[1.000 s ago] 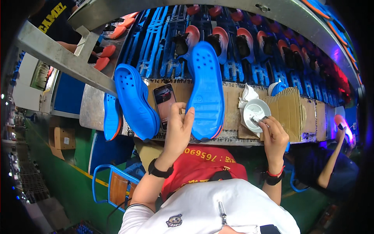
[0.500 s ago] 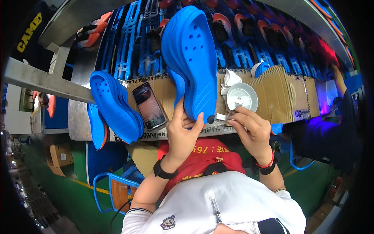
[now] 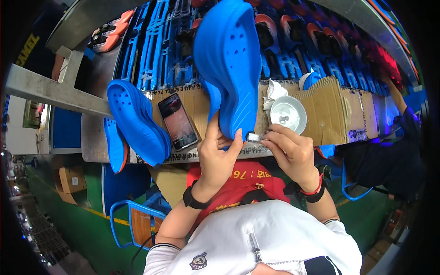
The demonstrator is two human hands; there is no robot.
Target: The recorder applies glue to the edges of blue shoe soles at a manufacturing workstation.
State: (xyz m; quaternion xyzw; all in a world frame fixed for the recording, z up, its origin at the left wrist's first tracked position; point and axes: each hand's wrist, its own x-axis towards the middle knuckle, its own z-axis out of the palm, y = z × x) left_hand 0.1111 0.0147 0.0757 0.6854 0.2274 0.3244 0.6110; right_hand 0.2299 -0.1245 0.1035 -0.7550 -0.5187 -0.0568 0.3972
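Blue rack line (image 3: 151,50): fills the upper middle and upper right; the raised end of the held sole overlaps it in view, so an upward swing might knock a rack or shoe. How much gap lies between, I cannot tell.
Worktop (image 3: 94,142): crosses the middle; its near edge runs close by both hands, so a loosened grip could let something drop over it.
Metal bar (image 3: 55,91): slants in from the left edge, probably limiting reach that way.
Held blue sole (image 3: 236,68): top centre down to mid-frame, heel end lowest, a second blue edge behind its left side. Being long and held only at the heel, it could tip or twist.
Stacked soles (image 3: 135,117): left of centre, leaning outward near the worktop edge; a leftward bump might slide them.
Left hand (image 3: 217,158): centre, fingers curled and thumb pressed, pinching the heel.
Right hand (image 3: 293,151): right of centre, fingertips drawn together on a small tool.
Phone (image 3: 177,121): between stack and held sole, with narrow strips of cardboard either side.
White bowl (image 3: 302,117): just above the right hand; a lifted knuckle could tip it.
Small white-tipped tool (image 3: 253,137): beside the heel, contact unclear; a slip could smear the blue surface.
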